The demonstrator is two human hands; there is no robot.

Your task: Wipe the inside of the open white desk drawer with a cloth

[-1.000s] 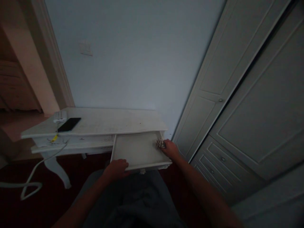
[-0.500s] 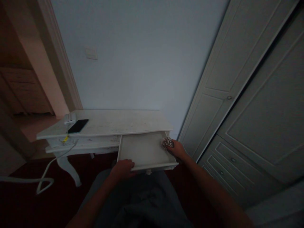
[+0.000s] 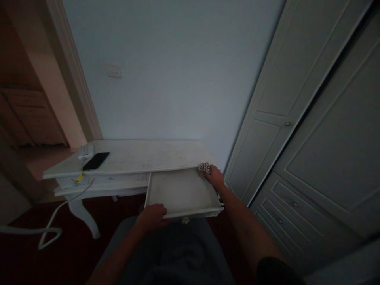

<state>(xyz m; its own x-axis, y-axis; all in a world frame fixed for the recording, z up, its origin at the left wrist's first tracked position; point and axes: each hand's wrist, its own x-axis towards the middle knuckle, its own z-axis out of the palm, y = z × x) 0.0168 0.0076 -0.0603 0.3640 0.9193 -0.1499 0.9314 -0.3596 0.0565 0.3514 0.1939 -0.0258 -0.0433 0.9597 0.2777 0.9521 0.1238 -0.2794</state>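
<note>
Head: 2 hands [image 3: 152, 217] [image 3: 216, 178], 1 cloth [image 3: 204, 169]

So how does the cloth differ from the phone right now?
The cloth is patterned; the phone is plain and dark. The cloth is bunched up; the phone lies flat. The right hand grips the cloth; the phone rests on the table. Both are smaller than the drawer.

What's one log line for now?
left hand: gripping drawer | right hand: holding patterned cloth | drawer: open | black phone: on table
</note>
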